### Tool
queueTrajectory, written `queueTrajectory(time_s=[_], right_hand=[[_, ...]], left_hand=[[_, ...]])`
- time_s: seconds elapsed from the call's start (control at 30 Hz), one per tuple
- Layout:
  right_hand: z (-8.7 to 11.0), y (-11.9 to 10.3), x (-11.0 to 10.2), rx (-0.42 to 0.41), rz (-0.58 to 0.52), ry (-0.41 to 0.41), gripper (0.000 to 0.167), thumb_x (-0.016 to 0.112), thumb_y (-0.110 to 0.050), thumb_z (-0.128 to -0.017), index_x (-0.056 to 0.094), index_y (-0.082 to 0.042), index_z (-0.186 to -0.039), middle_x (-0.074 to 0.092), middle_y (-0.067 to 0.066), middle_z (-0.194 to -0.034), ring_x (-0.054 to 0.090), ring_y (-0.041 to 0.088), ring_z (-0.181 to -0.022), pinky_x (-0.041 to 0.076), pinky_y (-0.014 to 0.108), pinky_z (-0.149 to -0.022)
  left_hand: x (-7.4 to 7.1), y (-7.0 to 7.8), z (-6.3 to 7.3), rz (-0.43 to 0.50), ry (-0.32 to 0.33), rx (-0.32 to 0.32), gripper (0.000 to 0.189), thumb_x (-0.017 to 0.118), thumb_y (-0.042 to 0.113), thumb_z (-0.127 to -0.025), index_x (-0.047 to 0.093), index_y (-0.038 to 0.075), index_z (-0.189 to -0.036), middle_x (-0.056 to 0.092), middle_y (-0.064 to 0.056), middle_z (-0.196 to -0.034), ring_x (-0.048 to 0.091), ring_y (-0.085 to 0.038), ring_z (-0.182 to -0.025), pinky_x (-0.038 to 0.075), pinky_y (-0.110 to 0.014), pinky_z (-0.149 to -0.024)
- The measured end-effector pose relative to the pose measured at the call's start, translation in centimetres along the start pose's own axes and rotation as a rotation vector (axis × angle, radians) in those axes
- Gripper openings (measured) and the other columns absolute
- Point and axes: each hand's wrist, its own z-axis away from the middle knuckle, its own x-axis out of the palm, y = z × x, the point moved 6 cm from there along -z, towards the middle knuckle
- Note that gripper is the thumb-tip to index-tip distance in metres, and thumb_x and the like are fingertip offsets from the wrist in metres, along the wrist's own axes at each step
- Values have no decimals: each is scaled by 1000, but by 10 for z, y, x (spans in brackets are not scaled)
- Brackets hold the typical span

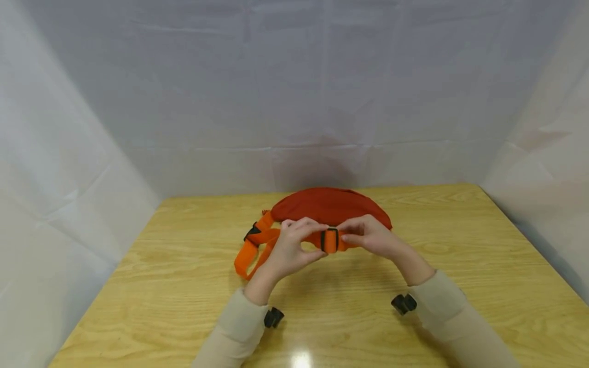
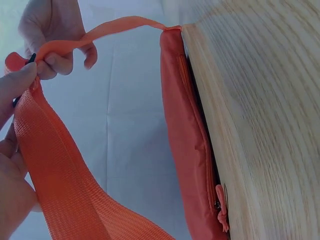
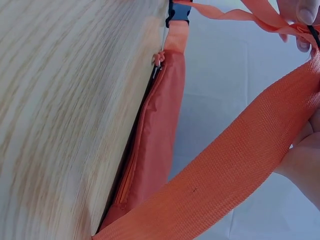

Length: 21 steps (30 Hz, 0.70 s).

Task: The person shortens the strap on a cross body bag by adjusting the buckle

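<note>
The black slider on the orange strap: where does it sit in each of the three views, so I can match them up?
Head: the black slider sits centre frame, on the orange strap between the left hand and right hand.
Left wrist: only a black sliver at upper left, between fingertips.
Right wrist: a thin black edge at the far upper right.
Shared landmark: the red pouch on the wooden table.

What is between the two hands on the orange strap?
In the head view, a black slider sits on the orange strap between the left hand and right hand.
</note>
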Motion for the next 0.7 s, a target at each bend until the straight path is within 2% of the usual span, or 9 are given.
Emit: queueTrajectory(time_s=[0.17,0.37,0.43,0.6,0.7], right_hand=[[-1,0,2,6,-23,16,21,54,-5,-87,61,8,-102,62,15,-95,59,17,-85,47,33,-73],[-2,3,-2,78,-42,106,19,60,-6,-83,61,6,-97,63,13,-87,61,19,-76,49,32,-69],[-2,4,-4,80,-45,112,19,61,-5,-83,60,7,-97,63,13,-88,61,19,-76,49,31,-69],[-1,2,-3,10,-57,38,18,57,3,-83,58,10,-100,61,18,-95,58,29,-85,47,31,-73],[3,4,-2,22,-69,-12,21,53,5,-85,56,11,-104,57,21,-103,53,35,-95,46,30,-77]], left_hand=[[2,2,0,-7,3,3,43,80,14,-64,64,7,-103,59,0,-93,54,-11,-86,28,-37,-74],[0,0,1,-43,7,-17,42,79,15,-65,64,7,-103,59,-1,-94,55,-12,-86,27,-38,-73],[0,-2,1,-54,10,-25,42,79,15,-65,64,7,-103,59,0,-94,54,-12,-86,27,-38,-74],[-1,-3,2,-48,9,-22,42,80,15,-64,64,7,-102,59,0,-93,54,-12,-86,27,-39,-74],[0,-3,3,-35,4,-15,42,80,15,-64,65,7,-103,59,-1,-93,54,-12,-86,27,-39,-74]])
